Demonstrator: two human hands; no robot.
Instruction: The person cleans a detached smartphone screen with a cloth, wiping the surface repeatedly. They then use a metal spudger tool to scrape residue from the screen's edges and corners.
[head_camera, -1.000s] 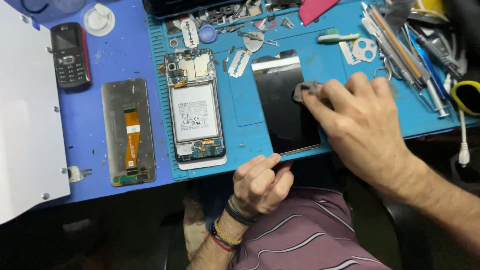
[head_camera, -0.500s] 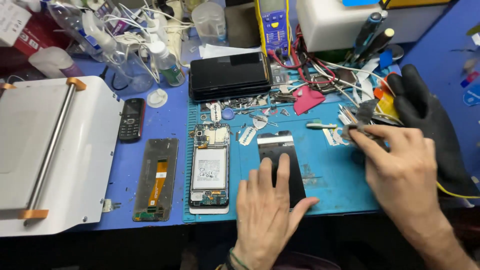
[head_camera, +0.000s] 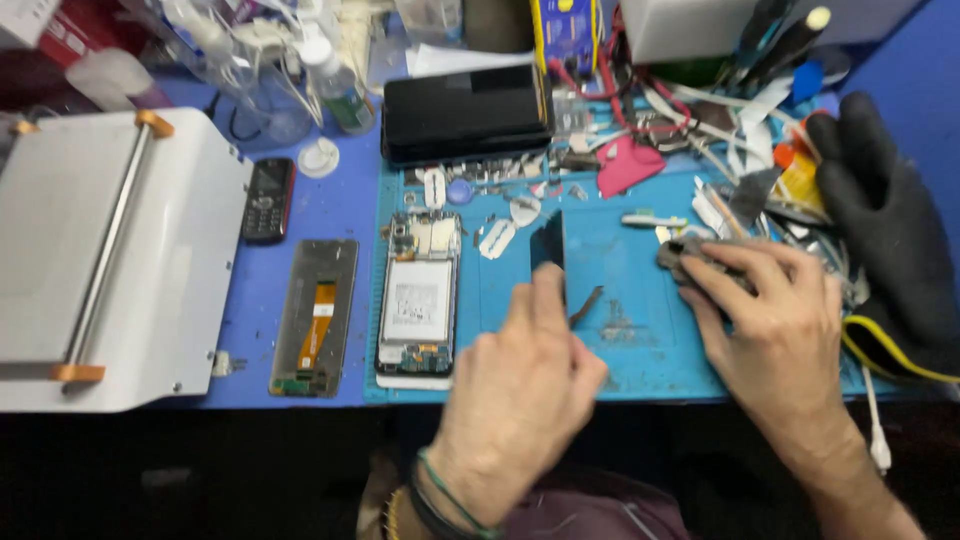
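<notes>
Now the left hand (head_camera: 525, 375) pinches a thin dark phone screen panel (head_camera: 549, 245) between thumb and fingers, holding it up on edge over the blue work mat (head_camera: 640, 300), so that only its narrow side shows. A thin dark strip, seemingly its flex cable (head_camera: 587, 303), hangs just right of the fingers. The right hand (head_camera: 775, 320) lies on the mat well apart from the left, its fingers curled over a small grey tool (head_camera: 680, 252); the blur keeps me from telling how firmly it is gripped.

Just left of the left hand lies an opened phone body (head_camera: 417, 300) with its battery showing, and beyond that a metal-backed display frame (head_camera: 315, 315) with an orange ribbon. Farther left sits a white machine (head_camera: 110, 260), with a small black keypad phone (head_camera: 266, 200) beside it. Right of the right hand rests a black glove (head_camera: 890, 220). Beyond both hands lies a black rectangular case (head_camera: 465, 112) on the table (head_camera: 330, 200).
</notes>
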